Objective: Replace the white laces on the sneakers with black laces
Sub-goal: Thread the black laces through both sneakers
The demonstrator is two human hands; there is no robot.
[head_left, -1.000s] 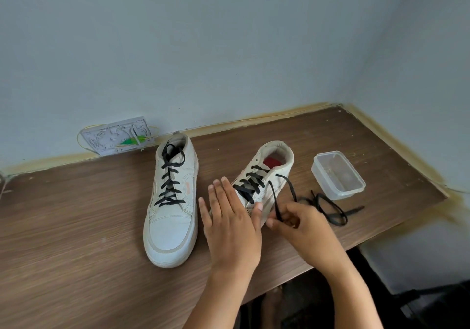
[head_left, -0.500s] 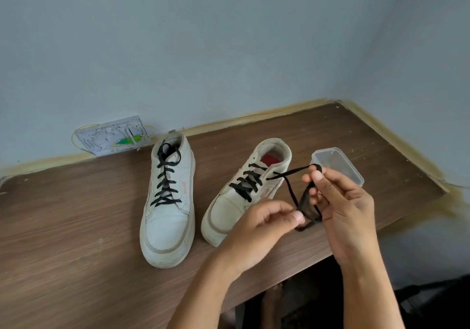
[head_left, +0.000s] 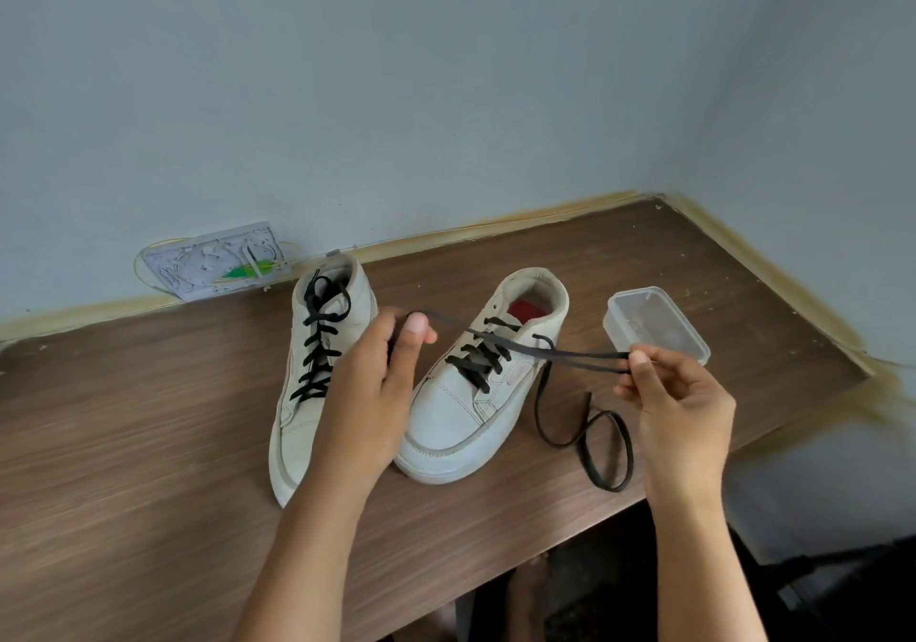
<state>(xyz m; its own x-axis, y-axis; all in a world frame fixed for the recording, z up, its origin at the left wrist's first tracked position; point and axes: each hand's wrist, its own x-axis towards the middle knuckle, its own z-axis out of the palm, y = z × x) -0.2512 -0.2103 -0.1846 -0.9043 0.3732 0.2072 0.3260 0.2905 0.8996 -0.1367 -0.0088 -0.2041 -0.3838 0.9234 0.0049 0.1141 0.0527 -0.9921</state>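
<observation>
I see the left hand [head_left: 376,383] and right hand [head_left: 679,403] each pinching the black lace [head_left: 525,346] taut above the right sneaker [head_left: 461,408] on the counter [head_left: 124,443] — no readable branding.

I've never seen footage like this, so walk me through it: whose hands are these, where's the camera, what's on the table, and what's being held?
The camera sits on a person's head, looking down at their own bare hands; there is no machine. On the wooden table stand two white sneakers. The left sneaker is fully laced in black. The right sneaker is laced partway. The left hand and right hand each pinch the black lace and stretch it between them above that shoe; more of it loops on the table. A clear plastic box sits at the right.
</observation>
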